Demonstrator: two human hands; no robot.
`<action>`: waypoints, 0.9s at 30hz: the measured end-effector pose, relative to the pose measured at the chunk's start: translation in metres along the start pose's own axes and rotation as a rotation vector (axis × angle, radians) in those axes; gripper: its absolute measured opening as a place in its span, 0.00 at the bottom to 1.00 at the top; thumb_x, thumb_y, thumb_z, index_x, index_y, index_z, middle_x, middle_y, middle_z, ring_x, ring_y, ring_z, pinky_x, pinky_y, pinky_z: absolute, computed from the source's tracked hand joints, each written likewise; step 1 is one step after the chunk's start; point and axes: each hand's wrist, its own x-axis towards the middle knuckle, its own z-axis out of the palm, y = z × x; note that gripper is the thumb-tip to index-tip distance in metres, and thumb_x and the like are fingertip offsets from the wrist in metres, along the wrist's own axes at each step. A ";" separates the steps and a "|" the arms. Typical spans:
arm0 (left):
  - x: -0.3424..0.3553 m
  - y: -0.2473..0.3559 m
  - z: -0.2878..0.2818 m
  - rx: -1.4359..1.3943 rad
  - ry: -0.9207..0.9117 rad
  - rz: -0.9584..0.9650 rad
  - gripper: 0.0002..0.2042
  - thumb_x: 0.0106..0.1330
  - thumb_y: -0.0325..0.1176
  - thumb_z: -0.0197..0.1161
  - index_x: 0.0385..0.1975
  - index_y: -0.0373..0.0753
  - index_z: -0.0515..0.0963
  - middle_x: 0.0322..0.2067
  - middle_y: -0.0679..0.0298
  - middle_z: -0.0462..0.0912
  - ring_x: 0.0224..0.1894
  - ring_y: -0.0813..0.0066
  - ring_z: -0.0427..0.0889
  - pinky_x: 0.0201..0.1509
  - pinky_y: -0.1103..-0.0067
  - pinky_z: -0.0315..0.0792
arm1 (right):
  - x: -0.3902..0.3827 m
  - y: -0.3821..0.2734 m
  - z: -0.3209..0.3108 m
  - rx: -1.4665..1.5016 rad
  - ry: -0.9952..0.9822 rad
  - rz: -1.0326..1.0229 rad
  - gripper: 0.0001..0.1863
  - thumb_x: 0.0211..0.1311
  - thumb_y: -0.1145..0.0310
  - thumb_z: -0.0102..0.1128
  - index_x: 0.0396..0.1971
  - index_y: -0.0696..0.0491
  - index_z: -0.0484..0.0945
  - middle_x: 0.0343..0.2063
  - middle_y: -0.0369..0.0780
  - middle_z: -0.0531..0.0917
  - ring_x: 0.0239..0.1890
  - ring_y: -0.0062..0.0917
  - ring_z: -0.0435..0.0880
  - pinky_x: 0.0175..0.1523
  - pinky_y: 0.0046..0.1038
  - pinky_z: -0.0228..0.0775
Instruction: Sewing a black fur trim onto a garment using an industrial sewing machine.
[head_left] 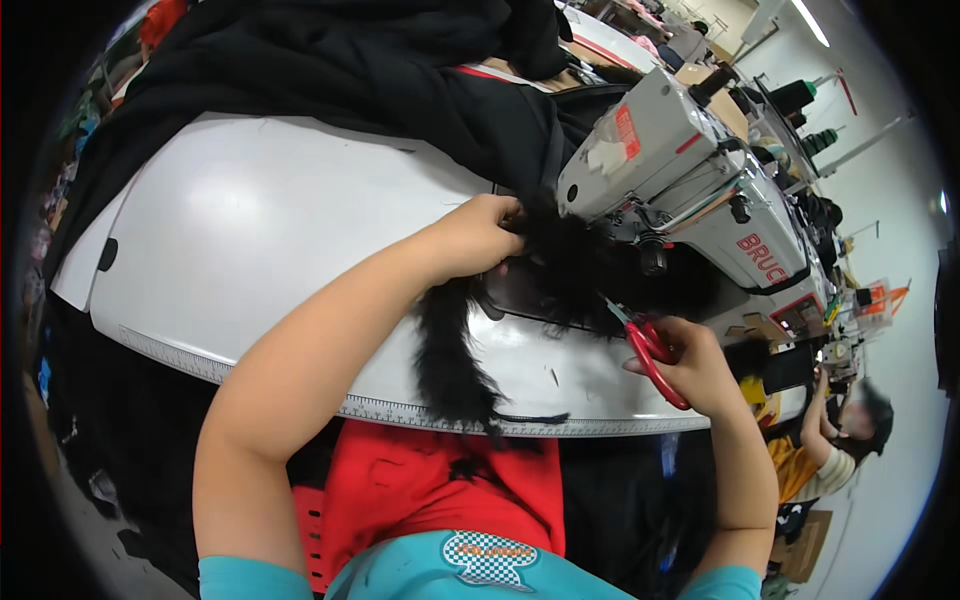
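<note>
My left hand (478,235) is closed on the edge of a black furry strip (450,345), just left of the sewing machine's needle area. One end of the strip hangs below that hand and trails toward the table's front edge. In my right hand (690,362) is a pair of red-handled scissors (650,358), gripped by the handles. Their metal tips point up and left, at the edge of the black fur under the machine head. Whether the blades touch the fur I cannot tell. The white sewing machine (700,180) stands over the fur, its needle hidden.
A large black cloth (350,70) is heaped across the back of the white table (260,200). A ruler strip (400,412) runs along the table's front edge. At the far right another person (835,440) sits by a second machine. Green thread cones (795,97) stand behind.
</note>
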 end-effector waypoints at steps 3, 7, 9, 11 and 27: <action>0.001 -0.004 -0.010 -0.117 -0.109 -0.023 0.10 0.51 0.24 0.55 0.34 0.32 0.72 0.27 0.65 0.76 0.24 0.80 0.73 0.28 0.84 0.66 | 0.001 -0.004 -0.003 0.039 -0.090 0.053 0.21 0.39 0.67 0.69 0.31 0.62 0.72 0.17 0.34 0.74 0.17 0.12 0.67 0.21 0.17 0.60; 0.005 -0.014 -0.016 -0.181 -0.198 0.045 0.14 0.48 0.21 0.60 0.37 0.33 0.73 0.31 0.64 0.77 0.33 0.79 0.75 0.40 0.84 0.67 | 0.001 -0.016 -0.010 0.294 -0.311 0.302 0.18 0.44 0.67 0.65 0.33 0.61 0.73 0.17 0.33 0.74 0.15 0.12 0.69 0.18 0.15 0.61; 0.006 -0.009 -0.017 -0.205 -0.222 0.007 0.15 0.47 0.21 0.60 0.37 0.34 0.73 0.32 0.64 0.78 0.35 0.78 0.74 0.42 0.84 0.66 | 0.000 -0.008 -0.013 0.434 -0.471 0.335 0.16 0.49 0.67 0.61 0.35 0.60 0.72 0.17 0.34 0.73 0.15 0.11 0.69 0.16 0.14 0.61; 0.007 -0.008 -0.020 -0.228 -0.246 -0.030 0.15 0.47 0.20 0.61 0.38 0.34 0.73 0.33 0.64 0.78 0.37 0.78 0.74 0.45 0.84 0.65 | -0.001 -0.006 -0.009 0.490 -0.504 0.284 0.16 0.51 0.65 0.59 0.36 0.60 0.71 0.16 0.33 0.72 0.14 0.12 0.69 0.17 0.14 0.61; 0.014 -0.016 -0.025 -0.289 -0.362 0.037 0.17 0.46 0.16 0.60 0.38 0.33 0.73 0.34 0.65 0.77 0.38 0.78 0.74 0.46 0.84 0.66 | 0.015 -0.015 0.001 0.526 -0.514 0.206 0.21 0.56 0.52 0.51 0.34 0.58 0.71 0.13 0.32 0.67 0.12 0.14 0.67 0.18 0.16 0.59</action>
